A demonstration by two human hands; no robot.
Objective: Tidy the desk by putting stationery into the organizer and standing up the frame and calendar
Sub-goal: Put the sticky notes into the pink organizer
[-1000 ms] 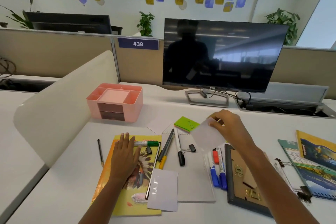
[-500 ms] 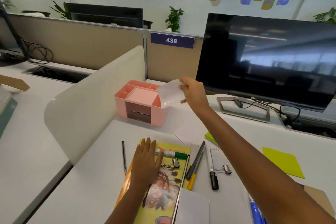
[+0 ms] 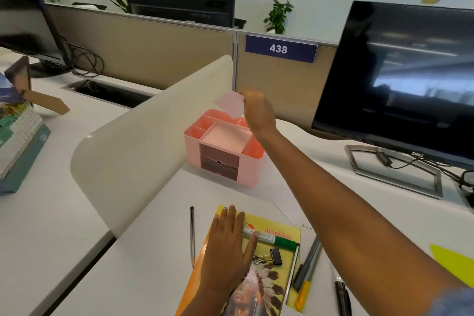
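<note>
Over the back compartments of the pink organizer (image 3: 252, 164), the right hand (image 3: 257, 113) has its fingers pinching one pale card (image 3: 229, 104) in the air. Motion blur there, so can't tell if the card's edge touches the rim. Organizer front: two dark drawers (image 3: 218, 159). Cream divider panel (image 3: 154, 136) sits just beside it on the left; the right forearm crosses over a white sheet (image 3: 287, 209) on the bench (image 3: 154, 251).

Left hand (image 3: 228, 246) lies flat, fingers straight, gripping nothing, on one yellow notebook (image 3: 279, 274). On the notebook: one green marker (image 3: 278, 238) at the thumb tip, one binder clip (image 3: 272, 256). One pencil (image 3: 191, 233) to its left; right of it one grey-and-yellow pen (image 3: 306, 268) and one black pen (image 3: 342, 295).

Readable: "438" on the blue sign (image 3: 279, 49), "DELL" on the monitor (image 3: 405, 79). Red notebook title only partly legible.
</note>
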